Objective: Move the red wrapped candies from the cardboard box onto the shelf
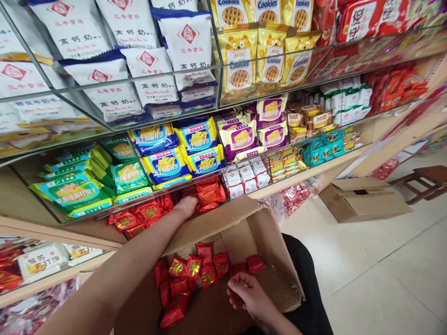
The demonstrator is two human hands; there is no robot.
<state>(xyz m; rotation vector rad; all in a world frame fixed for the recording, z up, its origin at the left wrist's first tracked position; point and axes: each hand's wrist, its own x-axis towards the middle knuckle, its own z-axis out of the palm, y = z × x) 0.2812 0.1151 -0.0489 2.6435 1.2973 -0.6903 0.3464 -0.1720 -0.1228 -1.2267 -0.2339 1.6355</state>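
Observation:
My left hand (186, 207) reaches over the box rim into a low shelf compartment, among red-wrapped packets (150, 210) with gold print. Its fingers are hidden by the packets and the back of the hand, so I cannot tell whether it grips one. Below it stands an open cardboard box (279, 242), holding several loose red packets (193, 266) of the same kind. Over the right part of the box, my right hand (246, 293) has its fingers curled closed, with nothing visible in them. A red packet (256, 264) lies just beyond that hand.
Glass-fronted shelves hold white milk-biscuit bags (146, 70), yellow cookie bags (240, 60), green packs (73, 188) and blue-yellow packs (164, 163). Small white packets (246, 177) adjoin the red ones. On the tiled floor at right are another cardboard box (366, 197) and a brown stool (424, 184).

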